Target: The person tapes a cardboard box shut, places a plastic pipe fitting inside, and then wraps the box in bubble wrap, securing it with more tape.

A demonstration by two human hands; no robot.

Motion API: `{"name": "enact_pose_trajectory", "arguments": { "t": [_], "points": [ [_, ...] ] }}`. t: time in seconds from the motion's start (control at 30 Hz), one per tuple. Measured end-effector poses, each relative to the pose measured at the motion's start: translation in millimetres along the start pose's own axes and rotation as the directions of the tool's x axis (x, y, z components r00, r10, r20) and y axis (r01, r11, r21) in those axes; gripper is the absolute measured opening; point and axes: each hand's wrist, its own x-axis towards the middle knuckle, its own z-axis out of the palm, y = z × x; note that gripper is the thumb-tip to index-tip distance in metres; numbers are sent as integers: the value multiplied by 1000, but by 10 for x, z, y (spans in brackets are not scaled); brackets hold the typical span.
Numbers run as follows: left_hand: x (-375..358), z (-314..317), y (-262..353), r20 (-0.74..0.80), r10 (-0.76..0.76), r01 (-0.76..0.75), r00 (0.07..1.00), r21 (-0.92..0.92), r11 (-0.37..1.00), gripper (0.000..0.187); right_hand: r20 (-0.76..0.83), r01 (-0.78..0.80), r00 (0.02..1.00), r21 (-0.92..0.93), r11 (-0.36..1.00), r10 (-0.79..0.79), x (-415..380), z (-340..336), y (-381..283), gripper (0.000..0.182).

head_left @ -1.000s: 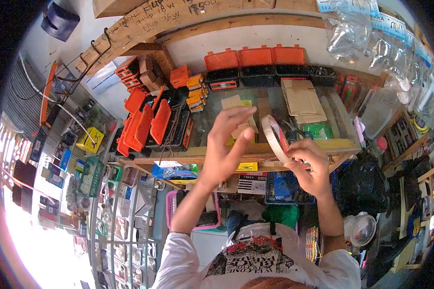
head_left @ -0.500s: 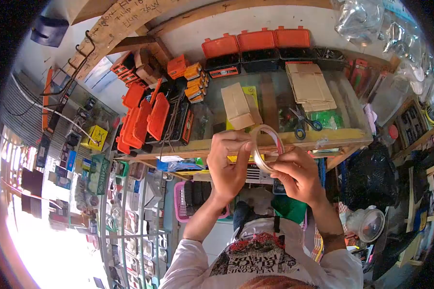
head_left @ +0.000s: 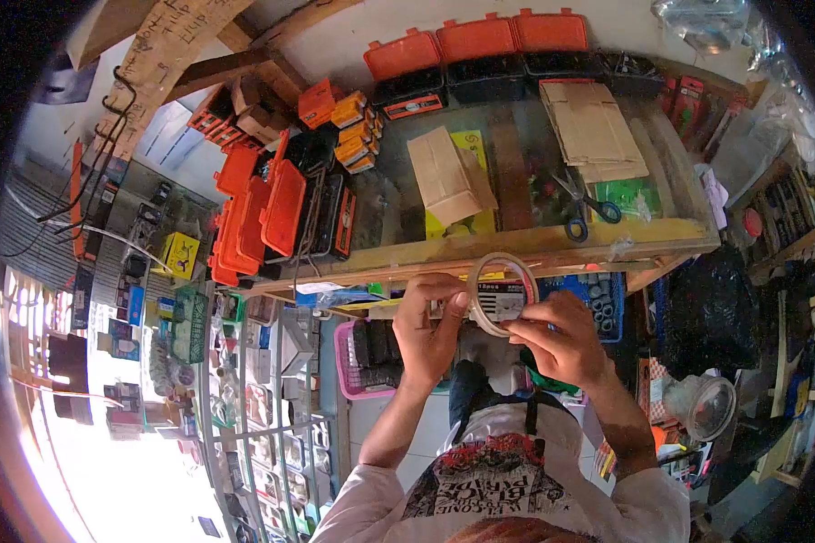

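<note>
A narrow roll of tape (head_left: 476,309) is held up in front of the table edge, its open ring facing me. My right hand (head_left: 563,342) is closed on the roll's lower right rim, thumb and fingers pinching it. At the roll's left side, my left hand (head_left: 428,333) is closed, with thumb and forefinger against the rim. Whether the left fingers pinch a loose tape end is too small to tell. Beyond the hands, a folded cardboard piece (head_left: 439,172) lies on the glass-topped table, with scissors (head_left: 581,206) to its right.
The table's wooden front edge (head_left: 407,258) runs just beyond my hands. Orange-lidded boxes (head_left: 285,208) stand at its left, small orange-yellow boxes (head_left: 358,131) behind. Stacked cardboard (head_left: 593,131) lies at the back right. Below are a pink basket (head_left: 346,371) and a blue crate (head_left: 614,308).
The roll has turned to show its ring more face-on and sits lower, below the table edge. Both hands have moved down slightly with it, and the camera view has shifted.
</note>
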Motion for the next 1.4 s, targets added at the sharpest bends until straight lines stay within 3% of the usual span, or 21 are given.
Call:
{"name": "enact_pose_trajectory", "arguments": {
  "t": [0.17, 0.27, 0.37, 0.47, 0.57, 0.67, 0.73, 0.77, 0.87, 0.97, 1.07, 1.17, 1.27, 1.33, 1.4],
  "points": [
    [-42, 0, -25, 29, -14, 11, 999, 109, 994, 11, -13, 29, 999, -22, 999, -29, -55, 44, 25, 32],
    [-38, -13, 23, 71, 67, -83, 995, 257, 963, 10, -5, -1, 1000, 0, 1000, 1, -73, 57, -9, 30],
    [-52, -23, -45, 138, 251, -285, 958, 385, 878, 12, 11, -62, 998, 88, 994, 61, -64, 91, -70, 25],
    [-113, -31, -38, 197, 236, -291, 952, 324, 900, 13, 72, -104, 993, 152, 983, 94, -144, 167, -147, 23],
    [-259, -54, -54, 242, 33, -62, 970, 115, 991, 12, 190, -209, 965, 137, 968, 182, -308, 234, -277, 16],
    [-542, -123, -173, 280, -56, 0, 958, 196, 981, 11, 289, -335, 917, 190, 923, 274, -586, 419, -352, 18],
    [-866, -184, -289, 350, -265, 170, 899, 280, 945, 10, 377, -483, 852, 303, 822, 362, -778, 506, -441, 19],
    [-1032, -217, -328, 374, -368, 251, 851, 326, 911, 11, 335, -413, 895, 381, 827, 293, -867, 567, -493, 25],
    [-1426, -343, -356, 577, -317, 81, 753, 397, 914, 13, 515, -623, 753, 359, 695, 409, -1441, 803, -732, 27],
    [-1785, -470, -392, 583, -460, 307, 669, 348, 886, 16, 623, -780, 601, 321, 536, 501, -1718, 832, -1006, 32],
    [-1817, -534, -400, 536, -549, 400, 642, 377, 835, 16, 737, -849, 493, 291, 441, 463, -1586, 744, -994, 35],
    [-1825, -557, -431, 641, -331, 155, 692, 316, 936, 17, 750, -767, 575, 354, 536, 328, -1683, 799, -826, 32],
    [-1773, -584, -379, 673, -335, 196, 659, 277, 941, 19, 775, -569, 624, 361, 739, 103, -1217, 315, -490, 28],
    [-1702, -574, -324, 697, -323, 220, 640, 236, 946, 21, 612, -572, 751, 417, 707, 246, -810, -73, -324, 25],
    [-1678, -577, -323, 697, -295, 207, 654, 209, 956, 23, 376, -570, 810, 325, 754, 450, -390, -447, -213, 26]
  ]
}}
